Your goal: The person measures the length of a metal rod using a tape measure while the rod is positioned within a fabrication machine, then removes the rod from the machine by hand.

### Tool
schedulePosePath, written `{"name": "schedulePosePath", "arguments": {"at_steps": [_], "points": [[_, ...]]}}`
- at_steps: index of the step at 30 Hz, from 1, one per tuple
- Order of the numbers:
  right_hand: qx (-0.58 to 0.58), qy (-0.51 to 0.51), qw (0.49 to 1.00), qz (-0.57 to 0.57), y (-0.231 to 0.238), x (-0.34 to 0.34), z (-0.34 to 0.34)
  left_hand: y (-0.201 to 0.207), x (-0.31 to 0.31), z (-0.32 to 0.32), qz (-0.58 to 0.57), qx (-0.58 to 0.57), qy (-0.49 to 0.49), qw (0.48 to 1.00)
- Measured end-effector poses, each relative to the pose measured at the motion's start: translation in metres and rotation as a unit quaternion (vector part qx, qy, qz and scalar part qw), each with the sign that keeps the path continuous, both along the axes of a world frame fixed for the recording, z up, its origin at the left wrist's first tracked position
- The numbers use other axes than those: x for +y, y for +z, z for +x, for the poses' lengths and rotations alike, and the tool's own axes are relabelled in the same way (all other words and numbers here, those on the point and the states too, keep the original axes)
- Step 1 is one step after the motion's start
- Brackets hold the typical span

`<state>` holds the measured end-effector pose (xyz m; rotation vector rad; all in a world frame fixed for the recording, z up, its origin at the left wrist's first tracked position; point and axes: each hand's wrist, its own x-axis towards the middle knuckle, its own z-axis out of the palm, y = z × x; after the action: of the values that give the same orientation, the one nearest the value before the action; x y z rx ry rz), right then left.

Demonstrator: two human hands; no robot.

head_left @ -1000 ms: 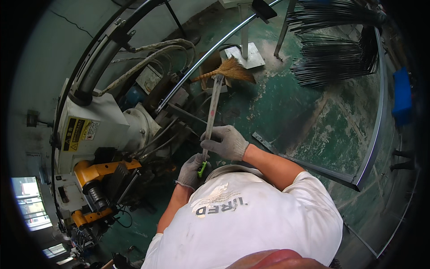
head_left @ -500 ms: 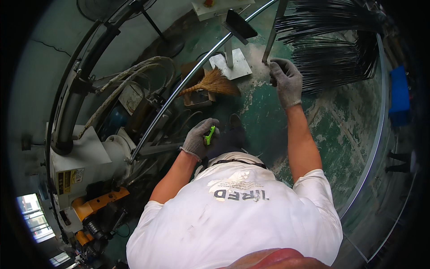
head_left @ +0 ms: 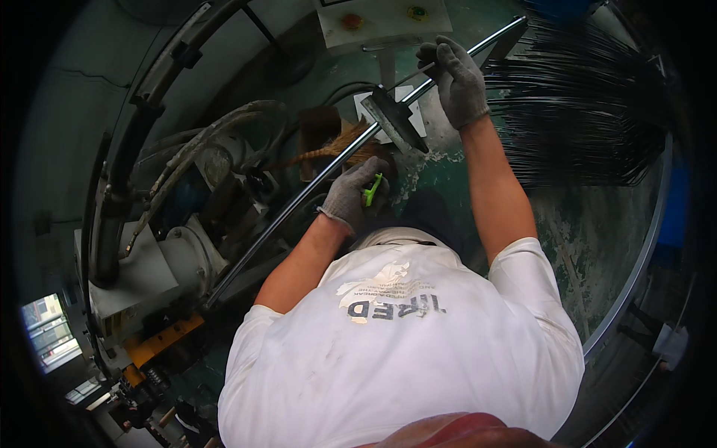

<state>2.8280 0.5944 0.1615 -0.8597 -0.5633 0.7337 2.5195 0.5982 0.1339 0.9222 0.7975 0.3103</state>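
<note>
In a grey work glove, my left hand point(head_left: 357, 196) closes round a small bright green tool point(head_left: 373, 190), mostly hidden in the fingers, so its kind does not show. My right hand point(head_left: 457, 81), gloved alike, is raised ahead with thumb and fingers pinched together. A thin pale rod point(head_left: 414, 75) sticks out leftward from this pinch. Just beside that hand a shiny metal rail point(head_left: 321, 181) runs diagonally from far right to near left. It carries a dark block point(head_left: 394, 119) between my two hands.
Many thin black rods point(head_left: 575, 112) fan out at right. Ahead stands a pale control box point(head_left: 385, 21) with buttons. A straw broom point(head_left: 336, 145) lies beyond the rail. Machinery with hoses point(head_left: 187, 164) fills the left, and a curved metal rail point(head_left: 635, 276) edges the right.
My right hand has moved forward and left, up to the diagonal rail. My left hand has come slightly forward with the green tool. The dark block appears lower and nearer in the picture.
</note>
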Motion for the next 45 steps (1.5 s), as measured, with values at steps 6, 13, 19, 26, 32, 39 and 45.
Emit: {"name": "schedulePosePath", "arguments": {"at_steps": [6,13,19,26,32,39,45], "points": [[0.117,0.313,0.936,0.115,-0.019,0.035,0.012,0.004,0.007,0.048,-0.177,0.029,0.112,0.977],[0.074,0.303,0.95,0.004,0.001,0.034,-0.001,0.006,0.0,0.068,-0.031,0.122,0.084,0.988],[0.011,0.262,0.965,-0.017,-0.008,0.034,-0.006,0.036,0.0,0.083,-0.001,0.211,0.066,0.975],[-0.251,0.269,0.928,-0.052,0.04,0.015,-0.044,0.035,0.007,0.085,-0.035,0.179,0.057,0.982],[-0.305,0.269,0.912,-0.056,0.043,0.012,-0.024,0.039,0.005,0.085,-0.016,0.201,0.054,0.978],[-0.595,0.255,0.743,-0.168,0.053,0.022,0.01,0.023,-0.026,0.084,-0.098,0.095,0.225,0.965],[-0.359,0.306,0.852,-0.229,0.024,0.031,0.026,0.008,-0.064,0.075,0.014,0.122,0.297,0.947]]}}
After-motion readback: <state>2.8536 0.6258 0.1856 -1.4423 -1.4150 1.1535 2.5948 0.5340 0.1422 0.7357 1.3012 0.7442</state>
